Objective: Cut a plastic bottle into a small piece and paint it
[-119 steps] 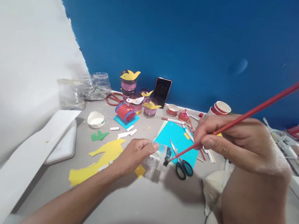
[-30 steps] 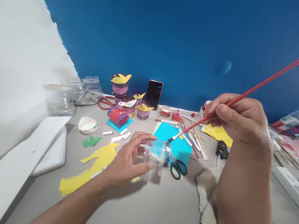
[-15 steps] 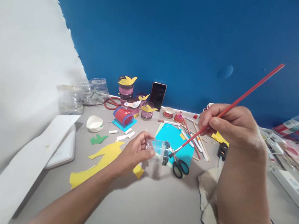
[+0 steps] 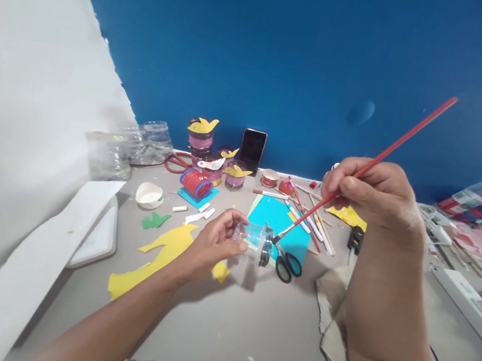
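Note:
My left hand (image 4: 221, 238) is closed round a clear plastic cup (image 4: 252, 240), which lies on its side in the air over the table. Black paint rings part of the cup's right end. Between the thumb and fingers of my right hand (image 4: 370, 191) is a long red paintbrush (image 4: 403, 144), slanting down to the left. Its dark bristles are at the black-painted end of the cup, apparently touching it. Just below and right of that end lie black-handled scissors (image 4: 288, 266) on a sheet of blue paper (image 4: 263, 210).
Yellow paper (image 4: 160, 253) and a green paper scrap (image 4: 156, 221) lie at left. Painted cups with yellow paper birds (image 4: 236, 172) stand at the back by a phone (image 4: 252, 151). Markers and sticks (image 4: 317, 226) lie behind the brush; a cloth (image 4: 332, 299) and a power strip (image 4: 468, 305) are at right.
The whole view has shifted slightly. The cup seems turned a little in my left hand, with more clear plastic showing near its painted end. The brush stays at that end.

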A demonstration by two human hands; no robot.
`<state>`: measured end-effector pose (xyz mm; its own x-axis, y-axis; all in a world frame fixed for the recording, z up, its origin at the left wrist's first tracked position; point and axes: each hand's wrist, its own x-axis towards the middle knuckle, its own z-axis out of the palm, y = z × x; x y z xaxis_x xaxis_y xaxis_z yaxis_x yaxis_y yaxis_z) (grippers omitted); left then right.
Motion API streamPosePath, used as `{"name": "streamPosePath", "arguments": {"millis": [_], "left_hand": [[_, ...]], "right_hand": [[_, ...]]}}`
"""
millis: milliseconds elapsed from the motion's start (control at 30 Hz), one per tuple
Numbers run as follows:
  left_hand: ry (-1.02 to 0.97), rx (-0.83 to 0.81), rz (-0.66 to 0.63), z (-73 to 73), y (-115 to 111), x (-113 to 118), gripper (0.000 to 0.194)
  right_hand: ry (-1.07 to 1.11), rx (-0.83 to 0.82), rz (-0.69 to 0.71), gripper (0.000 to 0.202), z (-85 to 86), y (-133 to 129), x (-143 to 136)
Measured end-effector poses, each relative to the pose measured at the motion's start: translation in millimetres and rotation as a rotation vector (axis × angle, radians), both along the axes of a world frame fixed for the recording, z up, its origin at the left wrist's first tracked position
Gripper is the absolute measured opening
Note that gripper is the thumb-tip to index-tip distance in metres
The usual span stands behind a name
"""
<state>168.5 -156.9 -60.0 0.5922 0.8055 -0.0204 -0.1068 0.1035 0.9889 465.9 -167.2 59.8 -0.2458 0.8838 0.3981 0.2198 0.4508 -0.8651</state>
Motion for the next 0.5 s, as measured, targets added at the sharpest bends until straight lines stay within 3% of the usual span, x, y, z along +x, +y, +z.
{"name": "streamPosePath", "arguments": {"millis": [233,400,500], "left_hand": [[0.02,-0.052,0.004,0.3,-0.5,-0.1,0.045],[0.053,-0.043,0.045,-2.0,0.1,0.8,0.043],[0.057,-0.034,0.04,-3.3,1.0,1.5,0.039]], "right_hand": [[0.014,0.007,-0.073,0.029,-0.5,5.1,3.3],[-0.002,0.055,0.086,0.024,-2.9,-0.2,-0.8],[-0.041,0.015,0.074,0.023,-2.4,-0.3,-3.0]]}}
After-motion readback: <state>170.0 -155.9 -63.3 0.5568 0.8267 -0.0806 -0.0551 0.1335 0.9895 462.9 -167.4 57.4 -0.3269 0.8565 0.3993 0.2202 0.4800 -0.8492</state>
